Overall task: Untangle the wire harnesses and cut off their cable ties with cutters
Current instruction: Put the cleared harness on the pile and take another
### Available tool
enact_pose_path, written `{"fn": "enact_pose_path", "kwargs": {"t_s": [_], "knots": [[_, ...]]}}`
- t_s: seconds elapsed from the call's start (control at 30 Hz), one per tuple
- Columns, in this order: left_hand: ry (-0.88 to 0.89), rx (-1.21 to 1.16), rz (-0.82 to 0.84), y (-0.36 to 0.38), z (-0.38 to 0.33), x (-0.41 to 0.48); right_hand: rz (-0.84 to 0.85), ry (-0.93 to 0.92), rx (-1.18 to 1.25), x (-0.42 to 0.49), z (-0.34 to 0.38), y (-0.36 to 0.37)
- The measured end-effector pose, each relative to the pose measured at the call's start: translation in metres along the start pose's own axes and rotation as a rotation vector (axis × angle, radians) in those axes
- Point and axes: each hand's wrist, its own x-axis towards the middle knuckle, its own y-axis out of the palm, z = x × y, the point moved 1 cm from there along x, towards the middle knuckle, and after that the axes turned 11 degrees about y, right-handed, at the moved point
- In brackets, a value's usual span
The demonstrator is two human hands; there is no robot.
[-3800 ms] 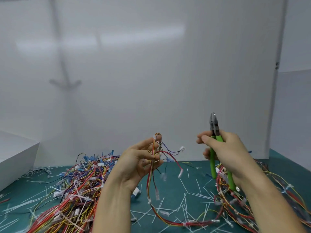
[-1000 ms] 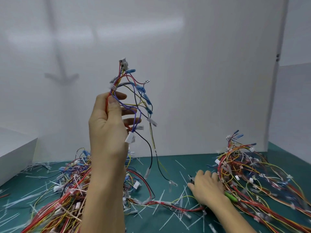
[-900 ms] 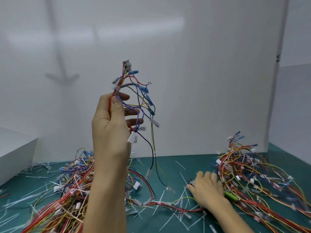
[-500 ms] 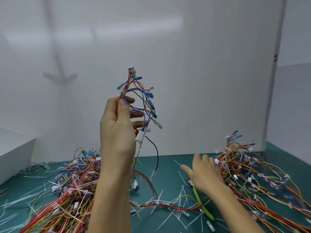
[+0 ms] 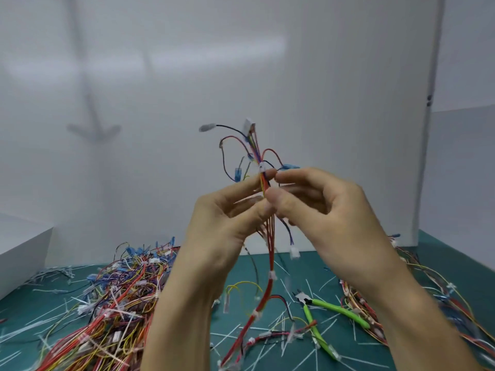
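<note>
Running mostly red along the wire harness, mixing in yellow, purple and black – banding it white at the cable ties, tipping a few ends blue. Glowing bright green on the handles of the cutters. Spreading plain teal across the desk, streaking it white with cut strips. Tangling red, yellow, orange and blue through the left pile – red, yellow and orange through the right pile.
</note>
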Motion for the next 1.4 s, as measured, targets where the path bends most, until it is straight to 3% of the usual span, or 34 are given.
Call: {"fn": "enact_pose_path", "kwargs": {"t_s": [0.17,0.33,0.53,0.63,0.73,0.97,1.13,1.4], "knots": [[0.093,0.447,0.075,0.005,0.001,0.000,-0.156,0.058,0.117,0.000,-0.006,0.006],[0.030,0.330,0.214,0.004,-0.003,-0.003,-0.244,0.064,0.081,0.001,-0.007,-0.003],[-0.039,0.375,-0.067,-0.008,0.002,-0.001,-0.158,0.161,0.223,0.008,-0.007,-0.018],[-0.134,0.507,-0.030,-0.015,0.011,-0.002,-0.108,0.151,0.318,0.009,-0.006,-0.027],[-0.223,0.417,0.035,-0.012,0.016,-0.004,-0.072,0.158,0.408,0.010,-0.008,-0.031],[-0.189,0.138,-0.058,-0.019,0.003,-0.006,-0.107,0.158,0.473,0.013,-0.014,-0.029],[-0.195,0.020,-0.021,-0.033,-0.009,-0.012,-0.176,0.202,0.483,0.015,-0.019,-0.031],[-0.283,0.121,0.245,-0.021,-0.009,-0.012,-0.268,0.249,0.622,0.018,-0.020,-0.035]]}}
